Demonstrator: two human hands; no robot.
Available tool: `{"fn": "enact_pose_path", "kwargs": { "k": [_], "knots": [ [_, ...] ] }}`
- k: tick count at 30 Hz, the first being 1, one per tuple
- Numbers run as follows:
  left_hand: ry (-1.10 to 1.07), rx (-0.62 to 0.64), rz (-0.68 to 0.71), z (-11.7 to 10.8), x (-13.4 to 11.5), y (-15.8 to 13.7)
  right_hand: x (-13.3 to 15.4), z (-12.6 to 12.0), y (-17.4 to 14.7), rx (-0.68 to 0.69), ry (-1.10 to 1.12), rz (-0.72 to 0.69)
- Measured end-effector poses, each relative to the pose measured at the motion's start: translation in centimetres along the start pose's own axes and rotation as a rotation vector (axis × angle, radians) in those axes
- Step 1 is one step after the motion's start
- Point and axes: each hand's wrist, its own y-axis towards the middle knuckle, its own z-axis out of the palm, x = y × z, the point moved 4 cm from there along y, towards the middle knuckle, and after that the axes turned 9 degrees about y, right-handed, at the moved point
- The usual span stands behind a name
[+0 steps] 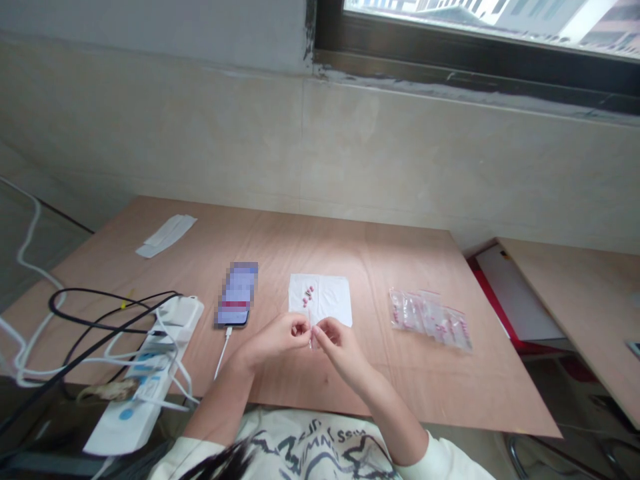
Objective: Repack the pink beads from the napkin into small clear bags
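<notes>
My left hand (287, 335) and my right hand (336, 340) meet above the near edge of a white paper sheet (331, 293). Both have their fingertips pinched on a small clear plastic bag (313, 343), largely hidden between them. On the sheet's left half lie several small pinkish-red pieces (309, 295), too small to identify. To the right, a row of overlapping clear plastic bags (430, 321) rests on the table, with similar pink-red pieces inside.
A phone (237, 293) with a white charging cable lies left of the sheet. Farther left, a white power strip (145, 383) carries tangled cables at the table's edge. A folded white strip (167, 235) sits at the back left. Another table (575, 287) stands at right.
</notes>
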Motion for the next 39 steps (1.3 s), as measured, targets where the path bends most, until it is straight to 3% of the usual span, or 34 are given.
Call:
{"fn": "enact_pose_path", "kwargs": {
  "k": [10, 20, 24, 28, 34, 39],
  "knots": [
    [-0.084, 0.065, -0.029, 1.6, 0.8, -1.0, -0.3, 0.7, -0.9, 0.113, 0.139, 0.200],
    [-0.118, 0.067, 0.005, 0.1, -0.2, -1.1, 0.0, 0.0, 1.1, 0.196, 0.218, 0.208],
    [-0.041, 0.006, -0.005, -0.5, -0.4, -0.6, 0.3, 0.1, 1.5, 0.206, 0.153, 0.221],
    [0.020, -0.196, -0.033, -1.6, 0.6, -0.4, 0.5, -0.4, 1.4, 0.087, 0.072, 0.246],
    [0.237, -0.210, -0.003, -1.1, 1.0, -1.2, 0.7, 0.1, 0.8, -0.034, -0.143, 0.004],
    [0.162, -0.209, 0.076, 0.1, 0.5, -1.4, 0.9, 1.4, -0.2, -0.022, -0.211, -0.117]
  ]
}}
